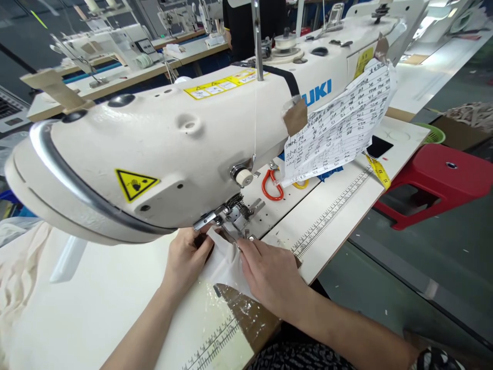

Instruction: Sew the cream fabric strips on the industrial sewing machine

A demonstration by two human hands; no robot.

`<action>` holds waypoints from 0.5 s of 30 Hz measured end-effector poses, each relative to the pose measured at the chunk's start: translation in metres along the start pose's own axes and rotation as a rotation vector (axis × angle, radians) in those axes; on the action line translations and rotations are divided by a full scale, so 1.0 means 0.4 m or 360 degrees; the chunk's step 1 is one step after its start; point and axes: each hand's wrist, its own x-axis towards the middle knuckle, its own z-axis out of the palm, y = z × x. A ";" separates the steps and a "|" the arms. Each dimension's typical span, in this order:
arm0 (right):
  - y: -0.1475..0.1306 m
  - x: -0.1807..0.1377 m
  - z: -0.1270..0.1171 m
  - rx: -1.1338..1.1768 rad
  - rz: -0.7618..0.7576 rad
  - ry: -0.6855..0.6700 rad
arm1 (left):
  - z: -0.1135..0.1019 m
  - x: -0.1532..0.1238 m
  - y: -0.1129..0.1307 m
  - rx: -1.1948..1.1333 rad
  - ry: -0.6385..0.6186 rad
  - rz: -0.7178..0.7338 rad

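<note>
A large white sewing machine [162, 144] spans the view, and both hands work close under its needle area. A piece of thin white fabric [227, 259] runs from the presser foot [231, 228] down between my hands. My right hand [269, 277] pinches the fabric's right side, fingertips right beside the foot. To the left, my left hand [187, 257] has thumb and fingers curled together at the fabric's left edge; its fingertips are partly hidden beneath the machine head.
Red-handled scissors [272, 186] lie behind the needle area. A handwritten paper sheet [339, 121] hangs taped to the machine. A yellow tape measure [379, 172] drapes over the table edge near a red stool [442, 177]. Beige fabric [23, 282] lies at left. Another person [246, 31] stands behind.
</note>
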 end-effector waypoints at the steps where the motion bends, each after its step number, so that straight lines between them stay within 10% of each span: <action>1: 0.000 0.000 0.000 -0.0004 0.0002 0.0000 | 0.000 -0.001 -0.001 0.0018 0.0008 -0.0001; 8: -0.011 0.002 -0.001 -0.0071 0.0066 -0.0063 | 0.000 -0.005 -0.011 0.0240 0.0086 0.0647; 15: -0.009 -0.133 -0.059 0.0337 0.0158 -0.0116 | -0.038 -0.029 0.033 0.0365 -0.0244 0.0910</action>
